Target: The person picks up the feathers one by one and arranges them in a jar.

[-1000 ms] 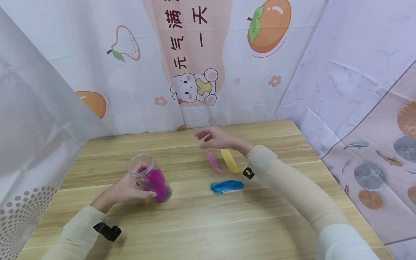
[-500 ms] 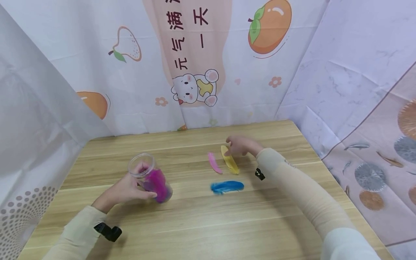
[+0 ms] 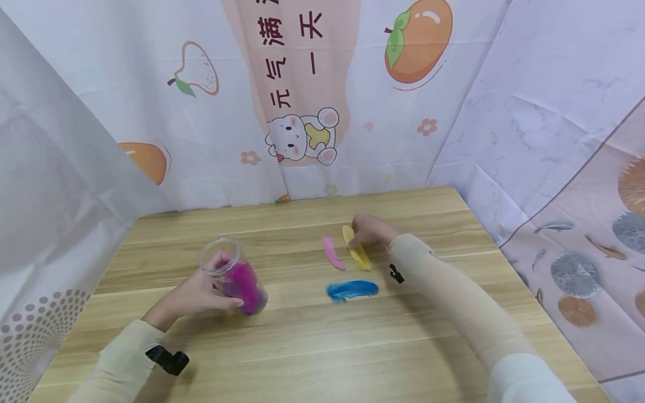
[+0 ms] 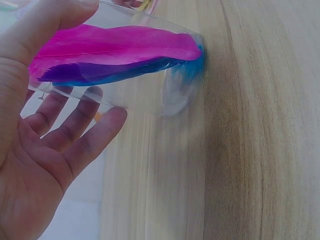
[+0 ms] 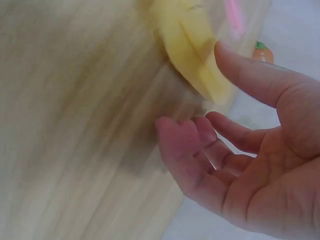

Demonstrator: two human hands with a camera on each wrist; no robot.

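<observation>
My left hand (image 3: 201,294) holds a clear, lidless jar (image 3: 261,299) on the table, thumb on one side and fingers on the other. Inside, a magenta feather (image 4: 115,45), a purple feather (image 4: 75,72) and some blue feather (image 4: 190,70) show through the wall. My right hand (image 3: 372,230) is low at the right edge of a yellow feather (image 3: 359,257) lying on the table. In the right wrist view the thumb reaches over the yellow feather's end; the other fingers are loosely bent, with a gap between them and the thumb.
A small pink feather (image 3: 331,254) lies just left of the yellow one. Nearer to me is a blue feather (image 3: 353,289). The wooden table (image 3: 302,358) ends at a printed curtain (image 3: 211,140) at the back, with more curtain along both sides.
My right hand has moved right and down from above the pink and yellow feathers to the yellow feather's right edge. My left hand and the jar have stayed in place.
</observation>
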